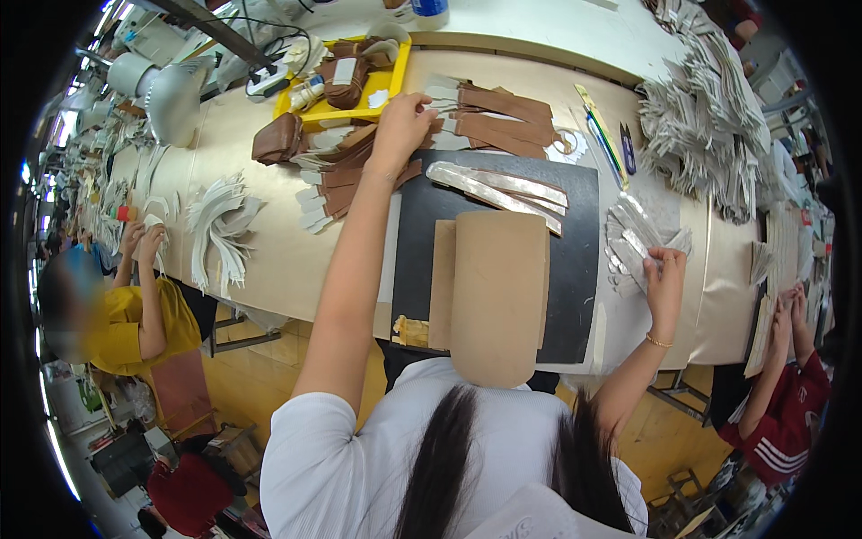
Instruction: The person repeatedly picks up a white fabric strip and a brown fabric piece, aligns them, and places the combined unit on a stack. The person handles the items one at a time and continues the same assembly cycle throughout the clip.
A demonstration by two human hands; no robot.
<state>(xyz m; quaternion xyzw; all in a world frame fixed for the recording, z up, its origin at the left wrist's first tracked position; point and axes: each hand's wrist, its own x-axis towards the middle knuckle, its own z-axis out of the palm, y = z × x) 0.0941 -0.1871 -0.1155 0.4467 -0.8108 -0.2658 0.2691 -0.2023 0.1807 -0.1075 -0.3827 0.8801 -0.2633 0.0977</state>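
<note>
My left hand point(400, 119) reaches far across the table, fingers pinched on a brown leather strip point(492, 108) in a fan of brown strips with pale tips. My right hand point(665, 271) rests near the table's front right edge, gripping a bundle of silvery-grey strips point(634, 238). Between the hands lies a black mat point(584, 216) with a tan rounded board point(498, 287) on it and a few long pale strips point(496, 187) above the board.
A yellow tray point(314, 112) with brown pieces and a small bottle stands at the back left. A big heap of grey strips point(705, 117) fills the back right. Pens and a ruler point(603, 135) lie beside the mat. Other people work at left point(144, 305) and right point(790, 377).
</note>
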